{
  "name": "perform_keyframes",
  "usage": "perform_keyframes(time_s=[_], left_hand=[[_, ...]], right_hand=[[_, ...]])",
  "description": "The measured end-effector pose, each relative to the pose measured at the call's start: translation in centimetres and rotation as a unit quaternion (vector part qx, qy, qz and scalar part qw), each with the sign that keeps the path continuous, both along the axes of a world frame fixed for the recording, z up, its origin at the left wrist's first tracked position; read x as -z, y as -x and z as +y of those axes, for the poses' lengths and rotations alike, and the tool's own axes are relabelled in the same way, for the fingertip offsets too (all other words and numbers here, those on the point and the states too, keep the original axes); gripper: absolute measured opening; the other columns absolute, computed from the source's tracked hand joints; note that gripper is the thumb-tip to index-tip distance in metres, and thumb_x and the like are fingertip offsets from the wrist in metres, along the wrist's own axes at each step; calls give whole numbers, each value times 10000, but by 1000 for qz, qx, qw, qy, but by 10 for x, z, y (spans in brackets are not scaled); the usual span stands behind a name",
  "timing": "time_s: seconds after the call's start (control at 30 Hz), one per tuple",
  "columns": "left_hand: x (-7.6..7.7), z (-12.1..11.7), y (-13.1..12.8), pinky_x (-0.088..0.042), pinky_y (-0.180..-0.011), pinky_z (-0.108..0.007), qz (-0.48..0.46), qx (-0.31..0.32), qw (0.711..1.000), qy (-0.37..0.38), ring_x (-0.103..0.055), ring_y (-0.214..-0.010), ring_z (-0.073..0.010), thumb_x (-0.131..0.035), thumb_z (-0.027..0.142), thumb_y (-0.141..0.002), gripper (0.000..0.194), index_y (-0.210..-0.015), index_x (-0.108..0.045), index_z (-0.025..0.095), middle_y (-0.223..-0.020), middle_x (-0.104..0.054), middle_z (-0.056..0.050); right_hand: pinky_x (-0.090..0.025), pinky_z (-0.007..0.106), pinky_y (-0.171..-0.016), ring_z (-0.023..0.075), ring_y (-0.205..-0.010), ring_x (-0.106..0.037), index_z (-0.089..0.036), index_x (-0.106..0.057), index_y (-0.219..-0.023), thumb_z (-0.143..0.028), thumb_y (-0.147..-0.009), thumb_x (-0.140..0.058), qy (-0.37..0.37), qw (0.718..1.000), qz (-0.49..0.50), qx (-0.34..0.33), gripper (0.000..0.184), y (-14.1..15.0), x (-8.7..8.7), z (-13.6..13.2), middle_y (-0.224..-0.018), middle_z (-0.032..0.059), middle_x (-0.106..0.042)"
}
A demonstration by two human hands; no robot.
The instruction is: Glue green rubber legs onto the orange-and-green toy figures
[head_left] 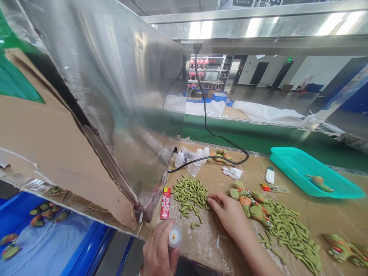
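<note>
Left hand grips glue bottle, nozzle pointing up.

Two bare hands, low in the head view.

Left hand: sat at the bottom edge, back of the hand up, fingers curled shut around a small bottle, thumb along its side. Right hand: reached forward from the lower right on a bare forearm, palm down, wrist straight, fingers drawn together and pointing left, tips pinched low.
</note>
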State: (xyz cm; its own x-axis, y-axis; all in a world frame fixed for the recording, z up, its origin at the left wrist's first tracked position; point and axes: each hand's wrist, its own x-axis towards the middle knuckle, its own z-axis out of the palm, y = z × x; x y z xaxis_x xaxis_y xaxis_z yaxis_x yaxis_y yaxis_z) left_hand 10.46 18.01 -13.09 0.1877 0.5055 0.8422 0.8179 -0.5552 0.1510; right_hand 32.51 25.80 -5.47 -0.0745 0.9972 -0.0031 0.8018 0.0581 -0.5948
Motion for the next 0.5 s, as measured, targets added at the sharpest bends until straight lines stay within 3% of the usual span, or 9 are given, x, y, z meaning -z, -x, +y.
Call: perform_keyframes(time_s=[0.17,0.33,0.5], left_hand=[[-4,-2,-3,-563,-712,-302,5,-5,1000,3,-699,-834,-236,-345,295,-909,376,-1181,-451,57,-856,-726,-166],[-6,-2,-3,-552,-743,-301,6,-8,1000,7,-693,-855,-235,-330,289,-913,364,-1134,-477,40,-861,-722,-177],[-7,-2,-3,-554,-747,-305,8,-4,1000,12,-689,-868,-237,-326,290,-915,363,-1121,-480,33,-865,-719,-185]], right_hand=[[-482,309,-672,142,-680,-601,-158,-627,-940,-212,-918,-525,-13,999,-29,-14,118,15,-10,0,-742,-13,-630],[-496,360,-745,162,-772,-617,-166,-601,-1043,-223,-916,-542,-27,996,-76,-43,151,35,-15,9,-863,11,-639],[-494,370,-763,165,-794,-615,-153,-619,-945,-249,-918,-545,-27,992,-116,-51,124,37,-12,19,-873,16,-636]])
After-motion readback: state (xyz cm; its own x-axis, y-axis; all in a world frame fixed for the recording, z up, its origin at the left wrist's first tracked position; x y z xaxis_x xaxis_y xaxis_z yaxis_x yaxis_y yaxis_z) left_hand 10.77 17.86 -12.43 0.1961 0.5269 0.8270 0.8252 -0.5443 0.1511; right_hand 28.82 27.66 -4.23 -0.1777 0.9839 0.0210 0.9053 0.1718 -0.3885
